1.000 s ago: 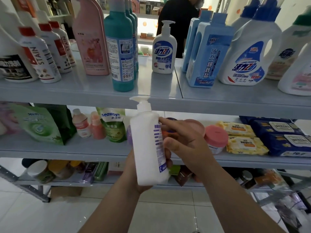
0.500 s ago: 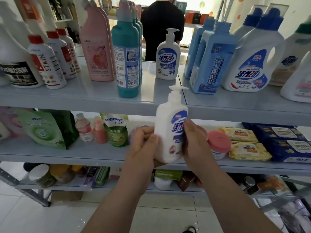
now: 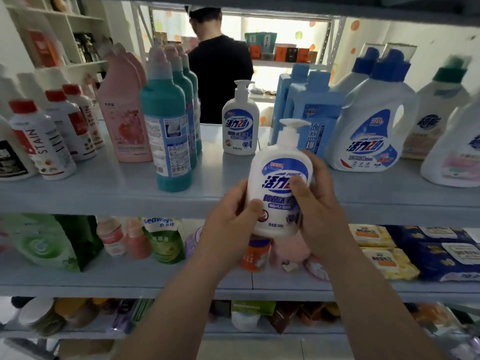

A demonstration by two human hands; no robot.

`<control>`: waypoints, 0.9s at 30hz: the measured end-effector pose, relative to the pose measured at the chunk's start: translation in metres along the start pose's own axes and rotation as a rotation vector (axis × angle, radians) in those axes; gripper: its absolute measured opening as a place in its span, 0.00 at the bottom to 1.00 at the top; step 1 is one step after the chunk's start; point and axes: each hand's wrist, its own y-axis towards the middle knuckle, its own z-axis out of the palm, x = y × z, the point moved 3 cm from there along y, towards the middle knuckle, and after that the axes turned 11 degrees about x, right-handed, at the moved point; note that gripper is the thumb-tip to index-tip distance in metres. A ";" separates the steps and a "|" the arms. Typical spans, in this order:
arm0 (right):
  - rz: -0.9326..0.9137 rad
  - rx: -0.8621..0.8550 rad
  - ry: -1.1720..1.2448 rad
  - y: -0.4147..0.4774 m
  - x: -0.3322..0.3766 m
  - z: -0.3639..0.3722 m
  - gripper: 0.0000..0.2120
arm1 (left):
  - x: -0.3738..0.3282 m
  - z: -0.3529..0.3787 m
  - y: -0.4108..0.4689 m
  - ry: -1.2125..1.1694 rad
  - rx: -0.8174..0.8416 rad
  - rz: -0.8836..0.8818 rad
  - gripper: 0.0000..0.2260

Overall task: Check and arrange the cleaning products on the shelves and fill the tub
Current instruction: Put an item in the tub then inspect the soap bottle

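A white pump bottle [image 3: 279,172] with a blue label is held upright in front of the upper shelf's edge [image 3: 130,201], label facing me. My left hand [image 3: 231,222] grips its lower left side with the thumb on the front. My right hand [image 3: 315,203] wraps round its right side, thumb across the label. A matching pump bottle [image 3: 240,123] stands further back on the same shelf.
The upper shelf carries red-capped stain remover bottles [image 3: 41,141], a pink bottle [image 3: 124,118], teal bottles [image 3: 168,131], blue bottles [image 3: 315,110] and large white detergent jugs [image 3: 371,126]. Pouches [image 3: 161,240], small bottles and wipe packs [image 3: 384,255] fill the middle shelf. A person in black [image 3: 218,74] stands behind the rack.
The pump bottle has been turned from back to front and raised from the middle shelf's height to the upper shelf's edge. Both hands now grip its sides.
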 end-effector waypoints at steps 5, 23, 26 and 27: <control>-0.142 -0.178 -0.128 0.026 0.007 -0.019 0.24 | -0.032 -0.009 0.066 0.279 0.028 -0.005 0.12; -0.214 -0.229 -0.473 0.051 -0.025 -0.031 0.28 | -0.001 -0.056 0.219 0.404 -0.368 -0.051 0.35; -0.201 -0.234 -0.492 0.047 -0.026 -0.030 0.29 | -0.006 -0.050 0.190 0.425 -0.334 -0.016 0.30; -0.196 -0.233 -0.498 0.045 -0.025 -0.030 0.30 | -0.008 -0.048 0.176 0.421 -0.335 -0.019 0.29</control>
